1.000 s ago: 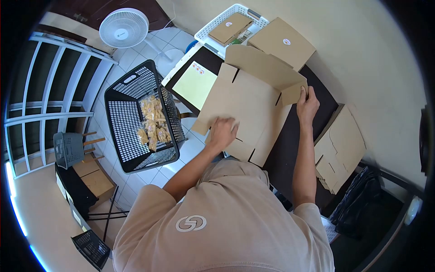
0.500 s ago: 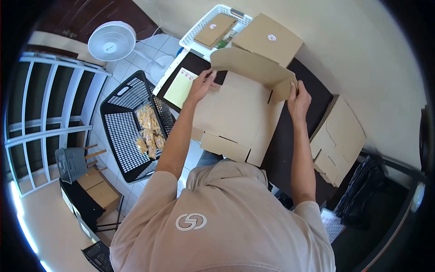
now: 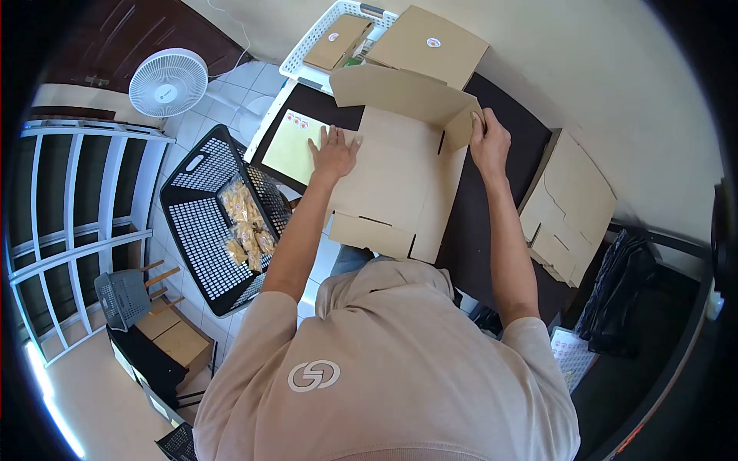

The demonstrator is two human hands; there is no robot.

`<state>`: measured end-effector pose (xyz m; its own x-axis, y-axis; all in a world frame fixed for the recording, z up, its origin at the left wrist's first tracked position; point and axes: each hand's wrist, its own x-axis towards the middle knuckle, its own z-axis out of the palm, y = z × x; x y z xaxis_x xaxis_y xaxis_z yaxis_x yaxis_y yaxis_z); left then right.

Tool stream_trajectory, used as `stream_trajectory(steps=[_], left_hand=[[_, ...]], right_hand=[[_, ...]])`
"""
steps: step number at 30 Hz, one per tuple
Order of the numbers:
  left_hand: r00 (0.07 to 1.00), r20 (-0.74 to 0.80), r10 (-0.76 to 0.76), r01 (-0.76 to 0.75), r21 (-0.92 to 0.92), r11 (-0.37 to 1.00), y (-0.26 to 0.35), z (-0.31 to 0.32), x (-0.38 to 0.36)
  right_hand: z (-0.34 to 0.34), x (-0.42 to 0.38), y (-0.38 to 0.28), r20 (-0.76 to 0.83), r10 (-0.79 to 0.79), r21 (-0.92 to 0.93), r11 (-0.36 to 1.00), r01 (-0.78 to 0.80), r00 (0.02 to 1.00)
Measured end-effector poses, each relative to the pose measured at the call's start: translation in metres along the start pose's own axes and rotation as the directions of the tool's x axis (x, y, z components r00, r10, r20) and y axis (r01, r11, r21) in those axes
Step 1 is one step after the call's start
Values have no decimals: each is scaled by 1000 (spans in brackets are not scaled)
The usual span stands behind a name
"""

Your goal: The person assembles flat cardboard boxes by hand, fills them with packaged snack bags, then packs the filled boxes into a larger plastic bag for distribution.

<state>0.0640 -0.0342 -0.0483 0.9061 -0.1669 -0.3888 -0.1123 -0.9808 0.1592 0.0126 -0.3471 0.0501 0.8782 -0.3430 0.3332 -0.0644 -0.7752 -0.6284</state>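
A partly folded cardboard box (image 3: 392, 173) lies on the dark tabletop, its far wall raised and its near flap lying toward my body. My right hand (image 3: 490, 144) pinches the upright far-right corner of the box, thumb on the inside. Fingers spread, my left hand (image 3: 334, 157) rests over the box's left edge. Its fingertips reach onto a pale yellow sheet (image 3: 290, 152) with small round stickers along the top.
Behind the box stand a closed carton (image 3: 430, 46) and a white basket (image 3: 311, 48). Flattened cardboard (image 3: 573, 203) leans at the right. To the left, a black crate (image 3: 196, 230) holds several snack packets (image 3: 247, 230); a white fan (image 3: 169, 83) stands beyond.
My left hand has let go of the raised far wall's left end and come down flat by the yellow sheet. My right hand keeps its hold on the corner.
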Motion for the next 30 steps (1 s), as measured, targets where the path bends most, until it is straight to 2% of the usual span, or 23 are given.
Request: stream_trajectory(steps=[1,3,5,6,8,9,11,12,14,15,17,18,19,20,21,23,24,25,26,27,29,30], left_hand=[[999,-11,-53,54,80,995,9,1,0],[998,-47,-45,50,100,994,20,-1,-8],[992,18,125,-126,86,988,31,-6,-24],[992,16,126,-127,85,988,39,-4,-34],[951,77,300,-302,13,953,60,7,-61],[949,77,305,-307,14,952,71,15,-75],[931,-76,356,-362,-76,929,90,34,-98],[928,-73,366,-372,-78,925,98,45,-107],[852,-181,492,-524,-296,799,110,61,-118],[845,-187,502,-535,-293,792,113,59,-123],[833,-189,520,-514,-613,600,118,49,-124],[798,-313,515,-592,-567,573,116,46,-119],[797,-310,519,-593,-568,571,115,33,-119],[792,-484,372,-602,-521,605,113,18,-114],[738,-639,216,-601,-477,642,112,-6,-110],[583,-810,60,-597,-376,708,112,-56,-100],[584,-809,69,-602,-374,706,112,-81,-96],[604,-771,203,-624,-298,723,113,-104,-92],[614,-717,329,-648,-220,729,114,-118,-84],[608,-721,333,-652,-214,728,116,-124,-72],[629,-630,456,-704,-213,678,120,-133,-44],[636,-600,486,-684,-145,715,123,-135,-34]], right_hand=[[1,0,-1,0,-1,-3,1000,1,1000],[2,3,-2,-8,-6,-5,1000,6,1000],[3,2,-4,-14,-9,6,1000,9,1000],[4,3,-4,-15,-10,5,1000,10,1000],[5,4,-3,-15,-33,2,999,33,999],[6,4,-2,-18,-31,-1,1000,31,999],[5,5,1,2,-6,22,1000,6,1000],[5,1,5,-3,-1,14,1000,1,1000],[12,-7,15,141,72,152,984,-94,987],[16,-16,18,162,56,170,982,-83,985],[13,-35,2,103,-9,316,948,-24,995],[12,-41,6,100,-7,312,950,-25,995],[11,-48,11,142,28,315,947,-72,990],[12,-49,16,177,59,319,941,-114,983],[7,-46,16,167,62,322,940,-114,984],[-13,-39,11,209,-84,343,939,7,974],[-23,-32,4,286,33,404,902,-152,958],[-24,-27,9,280,37,404,902,-153,959],[-24,-16,16,316,121,425,868,-255,941],[-24,-6,21,354,199,444,825,-351,914],[-19,1,20,349,247,427,817,-388,904],[-10,-3,18,132,317,381,859,-343,939]])
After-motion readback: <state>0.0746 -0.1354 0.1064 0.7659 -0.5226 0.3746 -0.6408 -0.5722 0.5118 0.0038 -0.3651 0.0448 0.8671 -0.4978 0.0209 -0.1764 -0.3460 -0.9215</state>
